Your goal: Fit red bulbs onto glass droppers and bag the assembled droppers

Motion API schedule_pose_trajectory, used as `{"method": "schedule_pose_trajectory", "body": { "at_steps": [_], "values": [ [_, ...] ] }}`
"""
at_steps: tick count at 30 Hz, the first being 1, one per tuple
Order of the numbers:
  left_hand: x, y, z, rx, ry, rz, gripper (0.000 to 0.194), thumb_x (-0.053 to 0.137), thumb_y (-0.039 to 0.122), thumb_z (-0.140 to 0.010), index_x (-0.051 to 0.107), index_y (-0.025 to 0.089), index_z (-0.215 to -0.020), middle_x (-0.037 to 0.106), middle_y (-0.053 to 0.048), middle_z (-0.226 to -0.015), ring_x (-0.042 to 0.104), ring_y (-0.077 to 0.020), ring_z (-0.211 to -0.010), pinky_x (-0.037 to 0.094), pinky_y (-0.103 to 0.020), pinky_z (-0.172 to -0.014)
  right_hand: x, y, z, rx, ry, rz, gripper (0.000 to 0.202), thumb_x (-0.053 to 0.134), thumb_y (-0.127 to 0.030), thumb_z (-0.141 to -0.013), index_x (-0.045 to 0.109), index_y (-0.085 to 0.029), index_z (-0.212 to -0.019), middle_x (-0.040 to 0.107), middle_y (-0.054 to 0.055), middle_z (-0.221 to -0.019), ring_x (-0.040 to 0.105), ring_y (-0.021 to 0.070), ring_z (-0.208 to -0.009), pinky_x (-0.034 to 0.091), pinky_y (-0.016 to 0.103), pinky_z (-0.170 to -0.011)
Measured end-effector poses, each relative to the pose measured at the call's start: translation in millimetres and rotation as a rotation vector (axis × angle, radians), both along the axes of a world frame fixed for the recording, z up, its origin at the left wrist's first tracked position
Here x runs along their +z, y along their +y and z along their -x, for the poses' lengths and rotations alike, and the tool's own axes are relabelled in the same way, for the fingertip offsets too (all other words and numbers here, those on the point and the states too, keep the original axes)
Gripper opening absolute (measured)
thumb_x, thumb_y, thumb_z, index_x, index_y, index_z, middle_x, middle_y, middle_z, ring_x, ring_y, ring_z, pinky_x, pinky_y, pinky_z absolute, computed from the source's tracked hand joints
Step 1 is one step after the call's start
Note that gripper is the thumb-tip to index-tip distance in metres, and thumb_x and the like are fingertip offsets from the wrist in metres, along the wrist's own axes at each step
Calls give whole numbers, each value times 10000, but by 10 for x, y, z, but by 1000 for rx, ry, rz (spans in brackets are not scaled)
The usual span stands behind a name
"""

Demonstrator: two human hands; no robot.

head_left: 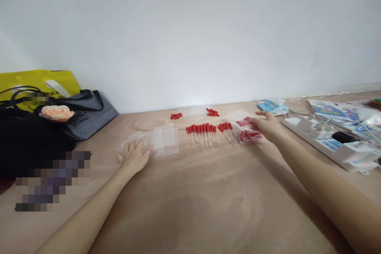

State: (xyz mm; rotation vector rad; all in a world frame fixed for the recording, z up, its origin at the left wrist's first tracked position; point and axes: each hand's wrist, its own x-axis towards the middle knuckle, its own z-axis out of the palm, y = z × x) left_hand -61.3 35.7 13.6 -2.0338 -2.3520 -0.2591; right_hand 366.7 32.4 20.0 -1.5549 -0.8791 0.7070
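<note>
My left hand (135, 158) lies with spread fingers on several clear plastic bags (165, 139) at the left of the table. At the right, my right hand (266, 125) touches clear bags with red pieces inside (250, 135); its thumb and fingers are at their upper right edge, and whether it grips them cannot be made out. Between the hands lie a row of red-topped droppers (202, 129) with thin clear stems and a smaller group of them (226, 127). Behind are two small piles of red caps (176, 116) (212, 112) with clear tubes (197, 116) between them.
A white power strip (324, 143) with plugs and cables is at the right, near a blue packet (272, 106) and printed packets (336, 112). Striped (92, 117), yellow (38, 77) and black bags (29, 143) stand at the left. A white wall (190, 39) rises behind the wooden table (184, 202).
</note>
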Motion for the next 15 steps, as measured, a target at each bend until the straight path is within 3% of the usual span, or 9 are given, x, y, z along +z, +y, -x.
{"method": "schedule_pose_trajectory", "body": {
  "at_steps": [6, 11, 15],
  "values": [
    [-56, 113, 172, 33, 40, 27, 684, 247, 585, -780, 388, 142, -1283, 371, -199, -1319, 273, -411, -1220, 252, -578, -916, -183, 33, -91, 46, -117, 102, 272, 624, -192, -667, 532, -157, -922, 626, 69, -645, 617, 184, -574, 493, 275, -480],
    [-33, 88, 132, 39, 96, 71, 668, 221, 575, -790, 358, 171, -1304, 334, -169, -1350, 271, -375, -1236, 245, -529, -950, -151, 12, -57, 99, -257, 170, 195, 632, -190, -627, 584, -158, -813, 625, 65, -624, 601, 194, -594, 467, 294, -531],
    [-12, 72, 118, 46, 102, 80, 662, 228, 574, -792, 360, 175, -1304, 339, -160, -1351, 268, -364, -1242, 244, -516, -961, -64, -27, -41, 31, -518, 178, 223, 655, -243, -589, 617, -144, -785, 613, 107, -730, 575, 258, -776, 425, 344, -675]
  ]
}}
